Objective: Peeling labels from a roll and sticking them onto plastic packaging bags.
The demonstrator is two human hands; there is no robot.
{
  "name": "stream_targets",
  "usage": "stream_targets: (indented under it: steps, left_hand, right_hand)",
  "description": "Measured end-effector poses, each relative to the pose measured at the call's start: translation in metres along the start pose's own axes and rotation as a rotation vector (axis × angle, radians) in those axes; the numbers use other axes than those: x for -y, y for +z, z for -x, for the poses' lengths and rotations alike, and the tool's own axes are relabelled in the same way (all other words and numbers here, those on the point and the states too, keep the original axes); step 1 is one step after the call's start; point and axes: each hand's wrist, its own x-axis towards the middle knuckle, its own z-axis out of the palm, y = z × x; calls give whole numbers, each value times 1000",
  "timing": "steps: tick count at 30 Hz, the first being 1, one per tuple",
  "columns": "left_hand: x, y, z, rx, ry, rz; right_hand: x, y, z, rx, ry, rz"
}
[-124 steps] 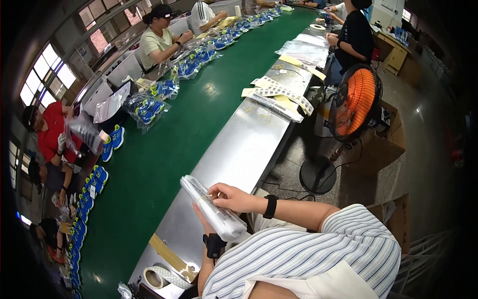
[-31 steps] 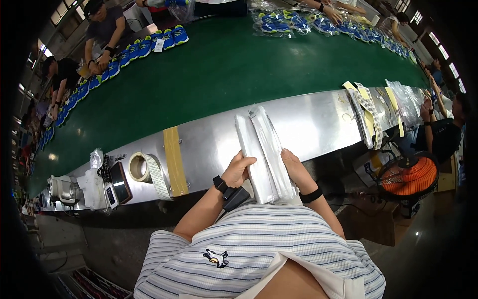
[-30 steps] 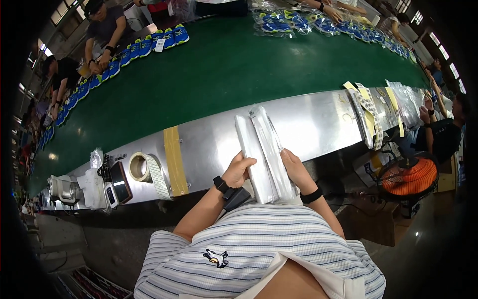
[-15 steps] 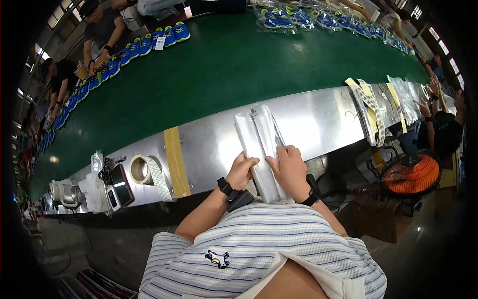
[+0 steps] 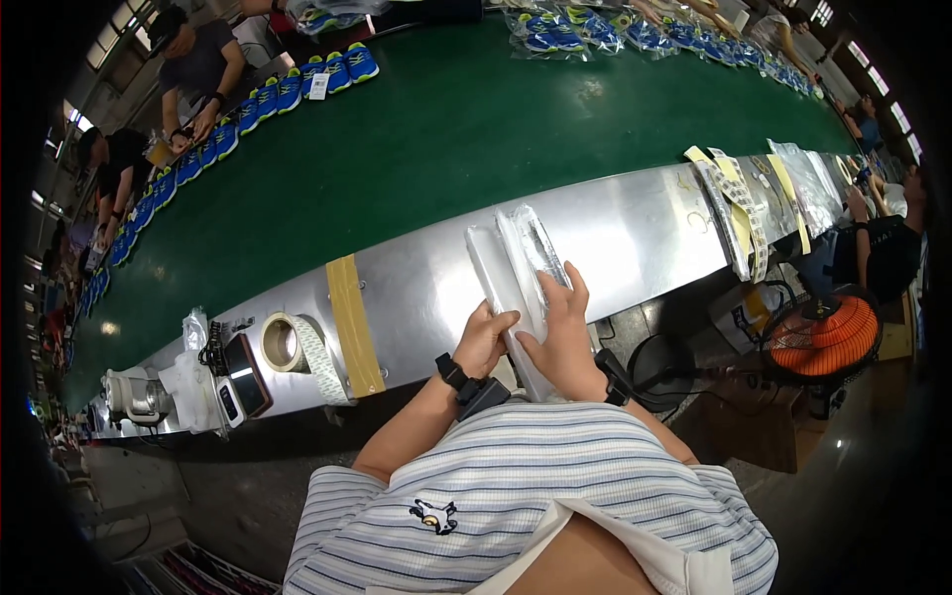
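One bundle (image 5: 502, 268), seemingly part-unfolded, crosses the near edge of the counter (image 5: 635, 238), left hand (image 5: 483, 342) gripping, right hand (image 5: 565, 345) touching, grip unclear.

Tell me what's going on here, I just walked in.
A person in a striped shirt holds a plastic bundle at the metal ledge: the left grip pinches its left edge, the right grip lies spread on its right. Across the green surface, blue shoes line the far edge, some bagged; a co-worker reaches toward them.
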Motion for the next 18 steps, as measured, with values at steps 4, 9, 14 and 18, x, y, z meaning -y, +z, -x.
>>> stream_targets:
  steps: [4, 9, 14, 18]
  left_hand:
    - [4, -1, -2, -22, 14, -20]
    - [9, -3, -3, -40, 27, 0]
    - [14, -25, -6, -38, 24, 30]
    - [-11, -40, 10, -58, 18, 276]
  right_hand:
    - [-18, -3, -5, 176, 219, 65]
    - [-23, -1, -14, 304, 232, 208]
    - [-65, -43, -26, 360, 450, -645]
    - [-81, -85, -25, 201, 631, -862]
